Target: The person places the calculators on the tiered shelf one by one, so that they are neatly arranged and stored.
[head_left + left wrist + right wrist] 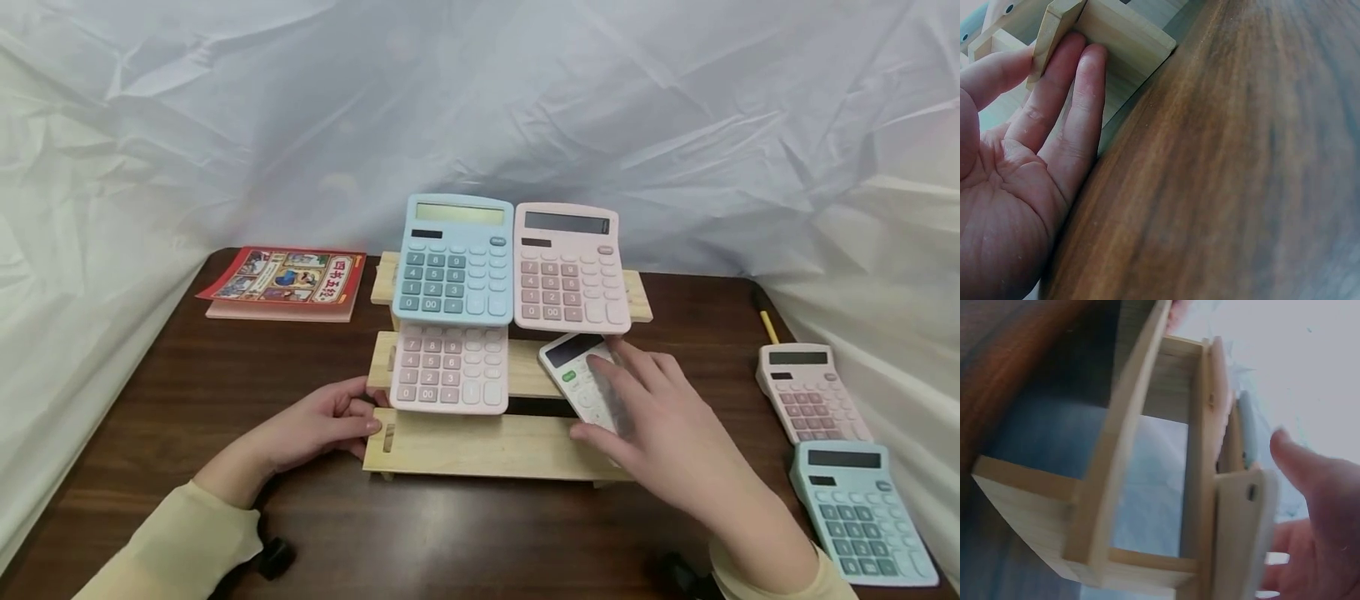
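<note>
The white calculator lies askew on the right part of the wooden rack, its display end on the middle tier just below the upper pink calculator, its lower end reaching down over the gap towards the bottom tier; the right hand is over it, fingers on its face and right side, thumb spread away from them, so it looks to be touching rather than gripping; the left hand pinches the left end of the rack's bottom board, thumb above and fingers beneath; the calculator should be light and stiff, its smooth plastic likely a little slippery, its display the part most easily scratched or cracked by a drop; the best hold would be across the two long side edges near mid-length, thumb on one and fingers on the other, clear of keys and display; the rack, bare slatted wood standing on the bench, looks light enough to shift under a push, so steadying its end seems sensible.
</note>
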Action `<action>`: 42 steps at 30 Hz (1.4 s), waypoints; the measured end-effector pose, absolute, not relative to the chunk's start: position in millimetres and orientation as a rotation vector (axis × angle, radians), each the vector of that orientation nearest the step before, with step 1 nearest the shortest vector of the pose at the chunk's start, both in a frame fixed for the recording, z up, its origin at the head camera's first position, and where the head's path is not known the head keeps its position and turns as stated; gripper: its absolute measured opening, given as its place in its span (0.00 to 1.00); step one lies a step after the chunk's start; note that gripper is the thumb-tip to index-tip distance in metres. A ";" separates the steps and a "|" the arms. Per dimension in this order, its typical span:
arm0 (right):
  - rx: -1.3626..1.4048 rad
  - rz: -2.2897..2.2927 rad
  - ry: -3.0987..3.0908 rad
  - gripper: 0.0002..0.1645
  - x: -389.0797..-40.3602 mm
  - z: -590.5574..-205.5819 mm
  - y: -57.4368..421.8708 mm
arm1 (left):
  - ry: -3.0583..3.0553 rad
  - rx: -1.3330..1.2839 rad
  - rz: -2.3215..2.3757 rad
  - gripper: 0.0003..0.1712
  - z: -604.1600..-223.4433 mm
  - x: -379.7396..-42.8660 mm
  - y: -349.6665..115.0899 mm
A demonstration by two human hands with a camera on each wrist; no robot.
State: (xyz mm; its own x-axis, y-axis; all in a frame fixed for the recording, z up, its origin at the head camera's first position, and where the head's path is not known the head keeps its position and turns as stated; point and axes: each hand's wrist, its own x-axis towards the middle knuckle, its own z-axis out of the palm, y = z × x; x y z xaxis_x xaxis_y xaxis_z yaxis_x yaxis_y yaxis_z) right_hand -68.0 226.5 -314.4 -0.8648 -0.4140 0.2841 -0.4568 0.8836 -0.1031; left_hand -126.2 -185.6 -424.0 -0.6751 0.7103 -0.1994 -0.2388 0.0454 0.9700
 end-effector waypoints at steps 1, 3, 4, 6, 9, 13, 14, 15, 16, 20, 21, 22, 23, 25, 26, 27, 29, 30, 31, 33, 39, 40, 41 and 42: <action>0.681 0.231 -2.835 0.53 -66.3 -312.4 228.3 | 1.624 0.485 1.717 0.24 -424.2 -126.2 -185.6; 0.744 0.197 -2.914 0.59 -62.9 -308.5 232.9 | 1.631 0.485 1.717 0.24 -424.8 -126.4 -185.8; 0.780 0.186 -2.950 0.62 -61.4 -306.5 235.5 | 1.634 0.483 1.719 0.24 -425.2 -126.5 -185.9; 0.847 0.170 -3.010 0.64 -59.2 -303.2 240.8 | 1.638 0.480 1.719 0.24 -425.9 -126.5 -186.2; 0.899 0.163 -3.051 0.64 -57.1 -299.6 248.1 | 1.630 0.473 1.717 0.24 -426.4 -126.2 -186.2; 0.957 0.157 -2.994 0.61 -59.1 -297.3 254.8 | 1.644 0.464 1.713 0.25 -425.4 -126.3 -185.2; 0.973 0.163 -2.975 0.61 -59.8 -297.1 255.6 | 1.649 0.458 1.712 0.25 -425.1 -126.4 -184.9; 0.986 0.172 -2.956 0.60 -60.6 -297.0 255.8 | 1.653 0.457 1.711 0.25 -424.6 -126.4 -184.8; 0.999 0.181 -2.939 0.59 -61.2 -297.2 255.6 | 1.655 0.455 1.709 0.25 -424.4 -126.4 -184.9; 1.017 0.233 -2.886 0.54 -62.0 -299.2 251.6 | 1.643 0.454 1.704 0.26 -424.3 -125.9 -184.8; 1.015 0.242 -2.870 0.53 -62.1 -299.9 250.3 | 1.638 0.460 1.708 0.26 -424.5 -126.0 -184.6; 1.012 0.245 -2.854 0.52 -62.3 -300.6 248.8 | 1.635 0.462 1.712 0.26 -424.8 -126.3 -184.4; 1.009 0.244 -2.839 0.52 -62.5 -301.4 247.5 | 1.632 0.467 1.716 0.25 -425.0 -126.5 -184.3; 1.004 0.231 -2.813 0.50 -63.0 -303.2 245.1 | 1.631 0.467 1.722 0.25 -425.4 -126.5 -184.2; 1.004 0.221 -2.806 0.50 -63.1 -304.0 244.1 | 1.628 0.469 1.723 0.25 -425.6 -126.3 -184.4; 1.001 0.215 -2.800 0.49 -63.3 -304.6 243.2 | 1.628 0.465 1.721 0.25 -425.9 -125.9 -184.7; 0.997 0.200 -2.790 0.47 -63.4 -306.0 241.7 | 1.629 0.457 1.717 0.25 -426.2 -124.8 -185.3; 0.990 0.195 -2.786 0.46 -63.5 -306.6 241.2 | 1.631 0.455 1.715 0.25 -426.3 -124.5 -185.5; 0.982 0.192 -2.781 0.45 -63.6 -307.1 240.8 | 1.633 0.458 1.714 0.25 -426.5 -124.5 -185.8; 0.967 0.193 -2.767 0.43 -64.0 -308.2 239.9 | 1.640 0.461 1.714 0.25 -426.6 -124.7 -186.2; 0.951 0.211 -2.721 0.41 -67.7 -312.6 237.5 | 1.631 0.466 1.711 0.25 -427.3 -125.1 -186.8; 0.949 0.210 -2.714 0.40 -68.5 -313.1 237.0 | 1.635 0.467 1.710 0.25 -427.1 -125.2 -186.6; 0.946 0.209 -2.709 0.40 -69.3 -313.7 236.4 | 1.637 0.468 1.710 0.25 -426.8 -125.3 -186.4; 0.943 0.206 -2.707 0.40 -70.1 -314.1 236.0 | 1.640 0.468 1.710 0.25 -426.4 -125.4 -186.3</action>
State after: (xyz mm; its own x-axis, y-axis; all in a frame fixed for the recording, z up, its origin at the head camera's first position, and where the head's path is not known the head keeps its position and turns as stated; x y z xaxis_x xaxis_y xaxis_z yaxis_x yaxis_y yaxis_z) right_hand -70.1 236.0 -314.1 -0.7529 -0.5881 0.2954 -0.6261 0.7783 -0.0461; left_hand -125.4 -186.3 -426.4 -0.6817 0.7003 -0.2116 -0.2407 0.0584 0.9688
